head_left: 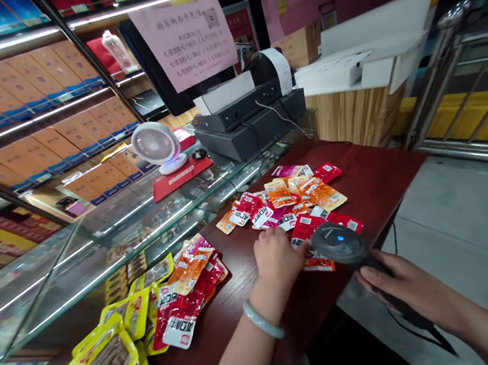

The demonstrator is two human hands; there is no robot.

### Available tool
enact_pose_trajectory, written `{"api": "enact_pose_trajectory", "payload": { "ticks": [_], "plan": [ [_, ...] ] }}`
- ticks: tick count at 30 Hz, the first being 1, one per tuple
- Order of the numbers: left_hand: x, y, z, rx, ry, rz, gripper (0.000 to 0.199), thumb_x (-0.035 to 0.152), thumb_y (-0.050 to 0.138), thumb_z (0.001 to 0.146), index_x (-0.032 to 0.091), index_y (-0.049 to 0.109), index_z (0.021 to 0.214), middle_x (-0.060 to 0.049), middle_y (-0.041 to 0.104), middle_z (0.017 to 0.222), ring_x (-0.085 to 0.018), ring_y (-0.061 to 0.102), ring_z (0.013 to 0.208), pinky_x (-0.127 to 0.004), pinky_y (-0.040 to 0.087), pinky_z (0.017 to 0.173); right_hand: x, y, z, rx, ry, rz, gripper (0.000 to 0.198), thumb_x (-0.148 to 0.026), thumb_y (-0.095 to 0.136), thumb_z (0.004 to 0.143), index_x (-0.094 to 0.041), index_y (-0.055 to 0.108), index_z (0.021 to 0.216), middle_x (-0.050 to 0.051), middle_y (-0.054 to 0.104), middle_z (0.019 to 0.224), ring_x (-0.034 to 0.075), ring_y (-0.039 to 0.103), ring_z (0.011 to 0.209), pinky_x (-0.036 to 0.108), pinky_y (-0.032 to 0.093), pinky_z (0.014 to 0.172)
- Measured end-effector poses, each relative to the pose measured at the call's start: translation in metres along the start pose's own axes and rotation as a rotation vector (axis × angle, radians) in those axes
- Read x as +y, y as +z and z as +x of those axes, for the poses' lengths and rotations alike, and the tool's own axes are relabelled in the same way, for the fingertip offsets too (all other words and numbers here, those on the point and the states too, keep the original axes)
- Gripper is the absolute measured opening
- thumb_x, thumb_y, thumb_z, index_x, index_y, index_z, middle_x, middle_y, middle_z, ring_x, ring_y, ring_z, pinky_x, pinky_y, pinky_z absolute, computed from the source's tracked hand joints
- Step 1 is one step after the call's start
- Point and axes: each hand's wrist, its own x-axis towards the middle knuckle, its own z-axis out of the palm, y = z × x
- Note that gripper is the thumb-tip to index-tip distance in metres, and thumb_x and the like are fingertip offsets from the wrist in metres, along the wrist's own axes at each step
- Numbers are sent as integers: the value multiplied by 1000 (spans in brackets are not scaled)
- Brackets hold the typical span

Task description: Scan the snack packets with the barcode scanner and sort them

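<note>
My right hand (398, 281) is wrapped round the handle of a dark barcode scanner (337, 243) with a blue light on its head. The scanner head hangs over the near edge of a loose pile of red, orange and white snack packets (296, 195). At that edge my left hand (279, 258), with a pale bangle on the wrist, has its fingers curled. Its thumb is against a red snack packet (306, 226), partly covered by the scanner. Left of this hand lies a stack of red and orange packets (191, 286), beside yellow-edged clear packets (103, 364).
The dark red wooden tabletop (377, 162) adjoins a glass display counter (109, 250). Behind are a small white fan (155, 141), a black cash drawer with a printer (247, 119), and a monitor with a pink paper sign (191, 41). A metal railing (477, 85) stands right.
</note>
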Motion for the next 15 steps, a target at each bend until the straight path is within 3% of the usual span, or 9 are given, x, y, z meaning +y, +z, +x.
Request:
{"api": "enact_pose_trajectory", "payload": {
  "ticks": [3,7,11,15],
  "plan": [
    [4,6,4,-20,-28,-79,47,57,70,76,15,61,97,-14,68,98,-29,63,97,-35,44,82,1,-9,0,79,-25,-5,45,-64,60,85,-19,61,84,-2,52,65,11,46,53,21,39,46],
    [-15,6,2,-72,-157,-396,38,41,74,77,20,53,101,-4,68,87,-20,63,79,-27,41,68,-2,-11,0,72,-26,9,47,-65,61,83,-19,60,80,-2,51,63,11,44,51,21,38,44],
    [-38,5,-11,-57,-201,-617,34,33,75,72,22,49,91,3,64,79,-15,59,71,-23,37,64,-2,-1,2,21,6,32,47,-64,61,85,-19,62,100,-2,56,68,11,47,53,20,40,47],
    [-52,7,-27,-24,-251,-652,38,33,77,69,23,47,89,5,61,77,-13,55,66,-22,35,61,-8,16,7,0,-8,43,54,-63,63,83,-22,61,117,2,64,79,15,57,64,22,46,51]
  ]
}}
